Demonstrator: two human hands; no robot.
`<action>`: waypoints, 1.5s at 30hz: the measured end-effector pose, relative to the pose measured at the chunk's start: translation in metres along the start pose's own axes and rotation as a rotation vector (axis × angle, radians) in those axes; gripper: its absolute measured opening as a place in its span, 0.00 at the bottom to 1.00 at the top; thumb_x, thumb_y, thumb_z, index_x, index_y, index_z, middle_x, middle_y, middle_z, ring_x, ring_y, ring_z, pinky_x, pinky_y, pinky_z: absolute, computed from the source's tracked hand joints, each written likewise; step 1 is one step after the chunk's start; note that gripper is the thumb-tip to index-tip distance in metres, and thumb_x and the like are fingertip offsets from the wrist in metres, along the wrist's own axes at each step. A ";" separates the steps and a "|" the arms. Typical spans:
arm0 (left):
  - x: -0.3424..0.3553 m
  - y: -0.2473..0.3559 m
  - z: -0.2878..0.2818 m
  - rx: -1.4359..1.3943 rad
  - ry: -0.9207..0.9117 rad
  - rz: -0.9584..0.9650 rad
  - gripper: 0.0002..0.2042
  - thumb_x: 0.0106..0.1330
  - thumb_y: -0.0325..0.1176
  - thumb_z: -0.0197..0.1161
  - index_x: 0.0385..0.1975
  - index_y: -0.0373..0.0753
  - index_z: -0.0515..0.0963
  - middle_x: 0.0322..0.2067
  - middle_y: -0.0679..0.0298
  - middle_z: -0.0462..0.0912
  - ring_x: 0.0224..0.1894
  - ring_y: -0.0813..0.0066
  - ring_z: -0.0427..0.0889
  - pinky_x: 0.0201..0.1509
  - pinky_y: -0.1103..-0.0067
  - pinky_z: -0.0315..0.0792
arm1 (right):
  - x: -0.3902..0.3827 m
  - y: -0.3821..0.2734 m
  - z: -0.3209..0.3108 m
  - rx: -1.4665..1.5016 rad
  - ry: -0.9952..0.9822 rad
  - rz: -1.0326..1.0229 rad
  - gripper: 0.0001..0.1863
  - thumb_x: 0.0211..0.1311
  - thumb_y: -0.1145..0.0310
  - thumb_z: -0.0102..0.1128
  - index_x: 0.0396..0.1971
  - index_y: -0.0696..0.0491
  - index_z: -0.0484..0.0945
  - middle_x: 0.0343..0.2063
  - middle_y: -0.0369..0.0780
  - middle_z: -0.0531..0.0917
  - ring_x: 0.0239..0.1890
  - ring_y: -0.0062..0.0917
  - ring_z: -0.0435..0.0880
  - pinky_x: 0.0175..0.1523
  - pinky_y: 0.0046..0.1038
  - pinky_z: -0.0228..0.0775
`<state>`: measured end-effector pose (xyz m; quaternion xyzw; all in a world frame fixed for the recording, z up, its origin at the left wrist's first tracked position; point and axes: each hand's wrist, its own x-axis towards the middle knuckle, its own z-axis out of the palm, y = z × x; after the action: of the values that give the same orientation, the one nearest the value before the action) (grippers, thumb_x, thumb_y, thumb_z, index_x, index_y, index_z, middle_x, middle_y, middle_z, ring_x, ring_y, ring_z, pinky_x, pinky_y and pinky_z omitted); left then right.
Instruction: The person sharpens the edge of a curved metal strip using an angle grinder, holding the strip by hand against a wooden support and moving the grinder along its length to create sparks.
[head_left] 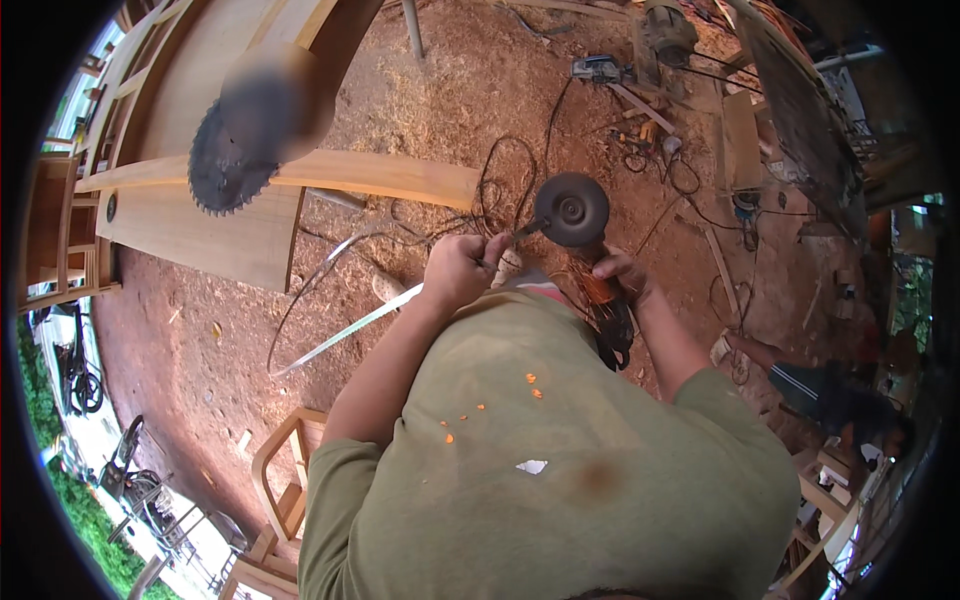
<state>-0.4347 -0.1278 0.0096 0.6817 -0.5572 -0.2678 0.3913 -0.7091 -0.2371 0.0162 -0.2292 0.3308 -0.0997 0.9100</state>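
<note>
An angle grinder [597, 288] with an orange-and-black body is in front of me, its round dark disc [571, 208] facing up. My right hand [622, 272] is wrapped round the grinder's body just below the disc. My left hand [463, 268] is closed in a fist, thumb on top, around a narrow dark metal piece [530, 229]. That piece reaches to the left edge of the disc; whether it touches or passes beneath, I cannot tell. Its other end is hidden in my fist.
A toothed circular saw blade [232, 150] shows at the wooden panels [205, 228] on the left. Cables and a pale strip [350, 328] loop over the sawdust-covered floor. A power tool [597, 68] and motor [668, 35] lie far off. Another person [830, 395] is at the right.
</note>
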 end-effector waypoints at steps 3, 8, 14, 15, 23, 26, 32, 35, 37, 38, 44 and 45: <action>0.000 -0.001 -0.001 0.016 -0.033 -0.039 0.23 0.68 0.39 0.67 0.12 0.33 0.74 0.11 0.48 0.66 0.12 0.54 0.63 0.18 0.65 0.61 | 0.004 0.002 -0.022 -0.106 -0.083 0.048 0.43 0.41 0.72 0.65 0.65 0.62 0.68 0.56 0.44 0.80 0.51 0.29 0.82 0.56 0.31 0.75; 0.000 0.000 -0.003 0.015 -0.085 -0.087 0.21 0.68 0.40 0.67 0.14 0.32 0.77 0.12 0.46 0.67 0.14 0.50 0.64 0.20 0.64 0.63 | 0.005 0.002 -0.028 -0.089 -0.095 -0.004 0.42 0.41 0.71 0.65 0.64 0.61 0.69 0.55 0.42 0.80 0.52 0.29 0.81 0.58 0.31 0.73; 0.003 0.007 -0.007 0.037 -0.111 -0.103 0.23 0.68 0.41 0.67 0.13 0.32 0.76 0.12 0.46 0.67 0.14 0.50 0.64 0.20 0.63 0.63 | 0.008 0.003 -0.028 -0.208 -0.050 -0.066 0.46 0.36 0.69 0.64 0.65 0.61 0.67 0.56 0.39 0.79 0.59 0.28 0.76 0.65 0.29 0.66; 0.003 0.007 -0.007 0.038 -0.112 -0.104 0.23 0.68 0.41 0.67 0.13 0.32 0.76 0.12 0.46 0.67 0.14 0.50 0.64 0.20 0.63 0.63 | 0.007 0.003 -0.027 -0.207 -0.050 -0.066 0.46 0.36 0.69 0.64 0.65 0.61 0.67 0.56 0.39 0.79 0.59 0.28 0.76 0.65 0.29 0.66; 0.003 -0.001 -0.003 0.014 -0.128 -0.117 0.22 0.68 0.41 0.67 0.15 0.32 0.78 0.12 0.46 0.67 0.13 0.52 0.64 0.20 0.64 0.62 | 0.004 0.004 -0.036 -0.183 -0.069 -0.027 0.43 0.40 0.71 0.66 0.65 0.61 0.68 0.56 0.40 0.79 0.55 0.28 0.79 0.63 0.30 0.69; 0.004 0.000 -0.004 0.029 -0.145 -0.133 0.21 0.68 0.40 0.67 0.16 0.32 0.79 0.12 0.46 0.68 0.13 0.52 0.65 0.20 0.64 0.63 | 0.002 0.005 -0.035 -0.172 -0.048 0.012 0.43 0.40 0.70 0.66 0.64 0.61 0.68 0.57 0.40 0.79 0.55 0.28 0.79 0.63 0.30 0.68; 0.005 0.000 -0.004 0.041 -0.155 -0.164 0.20 0.68 0.39 0.67 0.16 0.33 0.80 0.12 0.47 0.69 0.13 0.53 0.65 0.20 0.64 0.63 | -0.002 -0.002 -0.019 -0.169 -0.049 0.001 0.44 0.39 0.71 0.66 0.64 0.61 0.69 0.58 0.41 0.79 0.58 0.28 0.78 0.66 0.30 0.66; 0.004 0.001 -0.003 0.034 -0.151 -0.163 0.20 0.68 0.39 0.67 0.16 0.33 0.80 0.12 0.47 0.69 0.13 0.53 0.66 0.20 0.64 0.63 | 0.000 0.003 -0.038 -0.182 -0.003 0.028 0.44 0.39 0.71 0.66 0.64 0.62 0.69 0.59 0.42 0.78 0.59 0.28 0.77 0.67 0.30 0.65; 0.005 0.000 -0.003 0.040 -0.156 -0.163 0.19 0.68 0.38 0.67 0.16 0.33 0.80 0.12 0.47 0.69 0.13 0.53 0.66 0.20 0.64 0.63 | 0.001 0.003 -0.032 -0.165 -0.013 0.000 0.44 0.39 0.71 0.66 0.64 0.62 0.69 0.59 0.42 0.78 0.59 0.29 0.78 0.67 0.31 0.66; 0.005 -0.001 -0.003 0.045 -0.161 -0.162 0.19 0.68 0.38 0.67 0.16 0.33 0.80 0.12 0.47 0.69 0.13 0.52 0.66 0.20 0.64 0.63 | 0.000 0.001 -0.023 -0.144 -0.037 -0.038 0.44 0.39 0.72 0.66 0.64 0.62 0.69 0.58 0.42 0.79 0.59 0.29 0.78 0.66 0.31 0.66; 0.006 -0.003 0.000 0.043 -0.145 -0.154 0.21 0.68 0.38 0.67 0.14 0.33 0.78 0.11 0.48 0.68 0.13 0.53 0.65 0.20 0.64 0.62 | -0.002 -0.002 -0.027 -0.120 -0.054 -0.006 0.43 0.39 0.72 0.67 0.64 0.62 0.69 0.57 0.44 0.80 0.56 0.30 0.80 0.63 0.31 0.70; 0.006 -0.003 -0.001 0.043 -0.146 -0.153 0.21 0.68 0.38 0.67 0.14 0.33 0.78 0.11 0.48 0.68 0.13 0.53 0.65 0.20 0.64 0.62 | -0.001 -0.001 -0.031 -0.119 -0.054 -0.007 0.43 0.39 0.72 0.67 0.64 0.62 0.69 0.57 0.44 0.80 0.56 0.30 0.80 0.63 0.31 0.70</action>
<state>-0.4312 -0.1333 0.0083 0.7091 -0.5364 -0.3338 0.3131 -0.7297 -0.2485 -0.0035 -0.2868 0.3109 -0.0769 0.9029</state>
